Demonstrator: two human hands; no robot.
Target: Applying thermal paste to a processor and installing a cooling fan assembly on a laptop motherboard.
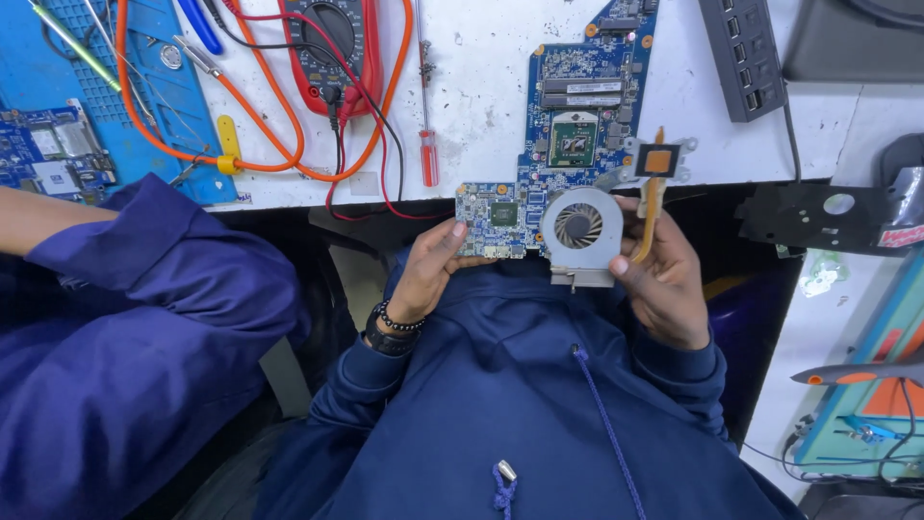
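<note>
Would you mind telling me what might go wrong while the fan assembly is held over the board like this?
1. The motherboard overhangs the bench edge, steadied only by the left hand; it might tip.
2. The right hand grips the cooling fan by its thin copper heat pipe, which may bend.

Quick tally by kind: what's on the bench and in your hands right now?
Circuit boards: 2, the blue motherboard and the small board
Cooling fan with heat pipe: 1
Multimeter: 1
Red screwdriver: 1
USB hub: 1
Total: 6
</note>
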